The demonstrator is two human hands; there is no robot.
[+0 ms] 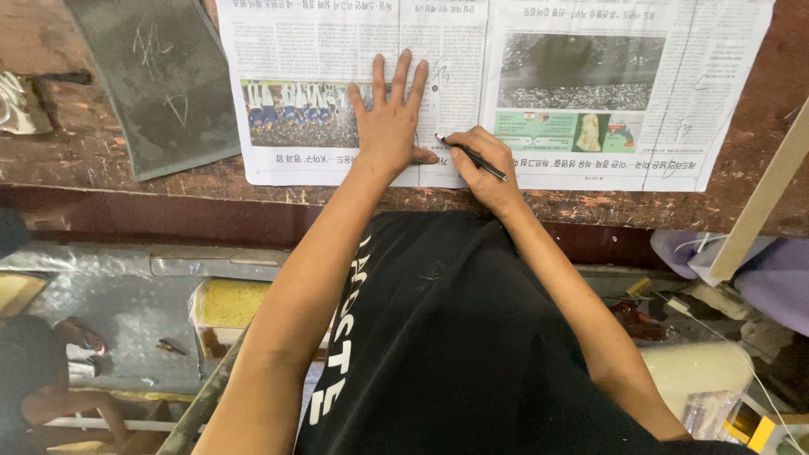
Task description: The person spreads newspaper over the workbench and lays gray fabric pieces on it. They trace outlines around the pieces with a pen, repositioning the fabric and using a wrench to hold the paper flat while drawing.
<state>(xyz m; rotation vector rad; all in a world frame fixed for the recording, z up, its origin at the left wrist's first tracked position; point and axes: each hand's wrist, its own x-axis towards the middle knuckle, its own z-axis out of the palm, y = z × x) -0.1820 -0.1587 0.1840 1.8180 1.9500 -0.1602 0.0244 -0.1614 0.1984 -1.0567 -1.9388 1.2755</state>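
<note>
1. Black shirt [472,354] fills the foreground.
2. Right hand [484,164] pinches a black pen [476,157], tip on the newspaper [497,93].
3. Left hand [389,118] lies spread flat, pinning the newspaper to the tabletop [93,152].
4. If that hand eases off, I reckon the paper could skid and the line wander.

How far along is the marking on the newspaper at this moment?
Already done: the newspaper lies spread on the worn wooden table, and thin drawn lines cross its right part. In hand: the left hand presses the sheet flat while the right hand holds a pen, tip on the paper beside it. Left: how much remains cannot be told.
</note>
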